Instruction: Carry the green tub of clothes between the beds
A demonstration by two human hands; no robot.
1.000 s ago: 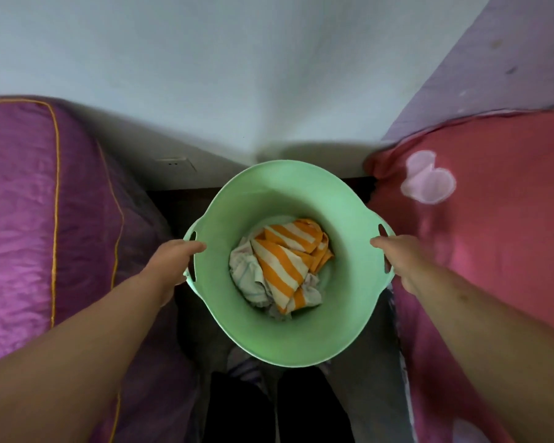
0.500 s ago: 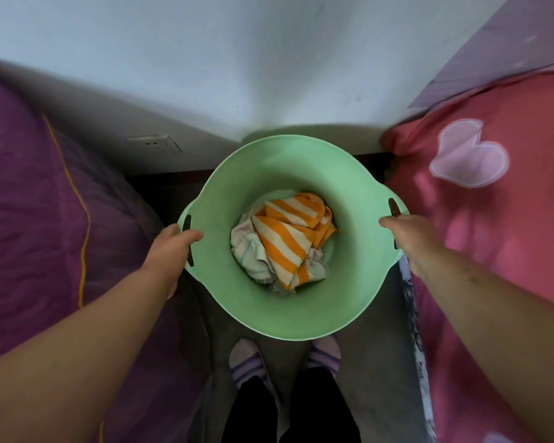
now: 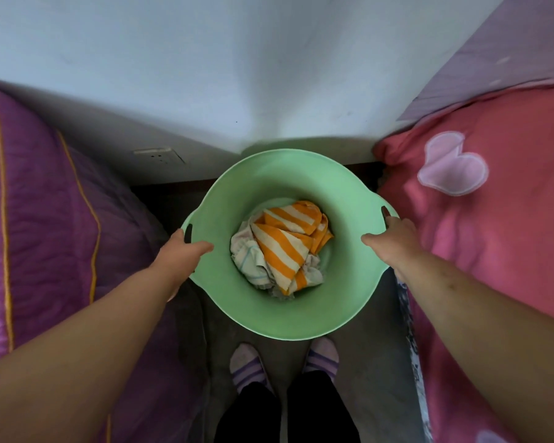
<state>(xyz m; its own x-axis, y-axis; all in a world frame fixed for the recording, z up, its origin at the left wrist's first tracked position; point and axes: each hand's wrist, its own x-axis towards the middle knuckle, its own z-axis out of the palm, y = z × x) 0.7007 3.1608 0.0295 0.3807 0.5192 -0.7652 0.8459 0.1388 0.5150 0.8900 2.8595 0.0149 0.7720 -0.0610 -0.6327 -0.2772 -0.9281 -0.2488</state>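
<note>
A round green tub (image 3: 288,183) hangs in front of me in the gap between two beds. Inside lie crumpled clothes (image 3: 283,247), an orange-and-white striped piece on top of pale fabric. My left hand (image 3: 183,251) grips the tub's left handle, thumb over the rim. My right hand (image 3: 394,238) holds the right handle the same way. The purple bed (image 3: 52,225) is on my left and the pink bed (image 3: 480,225) on my right.
A pale wall (image 3: 237,65) closes the gap just beyond the tub, with a socket (image 3: 155,155) low on it. My feet in striped socks (image 3: 248,362) stand on the grey floor (image 3: 375,362). A pale heart patch (image 3: 451,167) marks the pink cover.
The tub has dropped lower and sits closer to the wall. My feet have come into view beneath it. Both hands keep their grip on the handles.
</note>
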